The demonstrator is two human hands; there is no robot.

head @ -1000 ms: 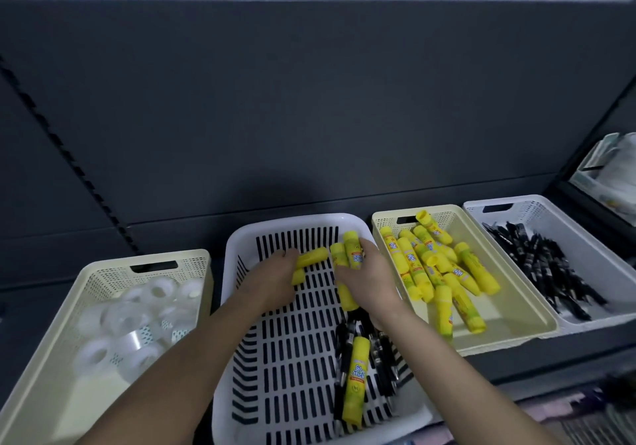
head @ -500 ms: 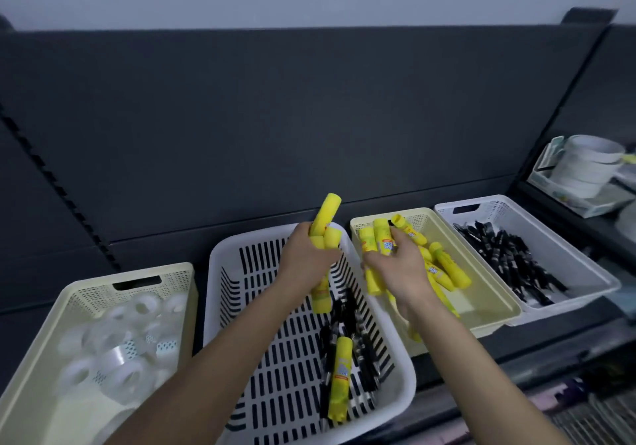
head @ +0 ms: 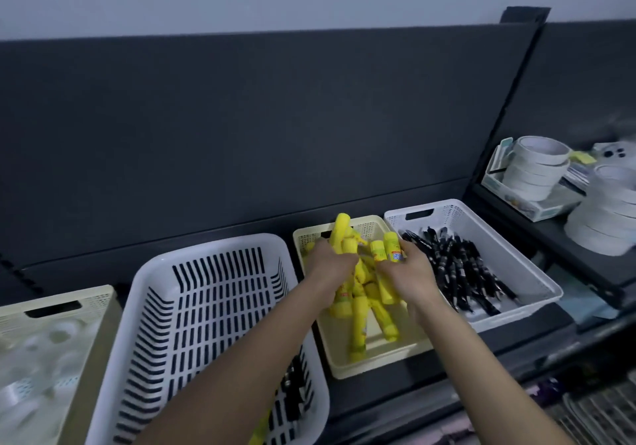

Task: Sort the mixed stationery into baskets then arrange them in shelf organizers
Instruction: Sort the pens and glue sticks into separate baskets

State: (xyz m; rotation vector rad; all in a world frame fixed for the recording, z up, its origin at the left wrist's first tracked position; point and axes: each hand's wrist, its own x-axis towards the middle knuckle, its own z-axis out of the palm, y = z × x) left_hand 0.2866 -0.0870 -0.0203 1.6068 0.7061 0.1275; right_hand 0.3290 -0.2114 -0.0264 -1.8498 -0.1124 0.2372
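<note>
Both hands hover over the cream basket (head: 378, 363), which holds several yellow glue sticks (head: 359, 324). My left hand (head: 327, 264) grips a bunch of yellow glue sticks (head: 340, 229) that stick up above it. My right hand (head: 409, 274) holds two or three more glue sticks (head: 387, 252) upright. The big white slotted basket (head: 213, 307) to the left has black pens (head: 292, 393) and a glue stick (head: 258, 432) at its near end, partly hidden by my left arm.
A white basket (head: 509, 248) full of black pens (head: 454, 269) stands right of the cream one. A cream basket (head: 93, 334) with clear tape rolls sits far left. Stacked white tape rolls (head: 537, 169) lie on the neighbouring shelf at right. A dark back panel rises behind.
Both hands lifted glue sticks out of the white slotted basket and carried them right, over the cream basket. The view has swung to the right.
</note>
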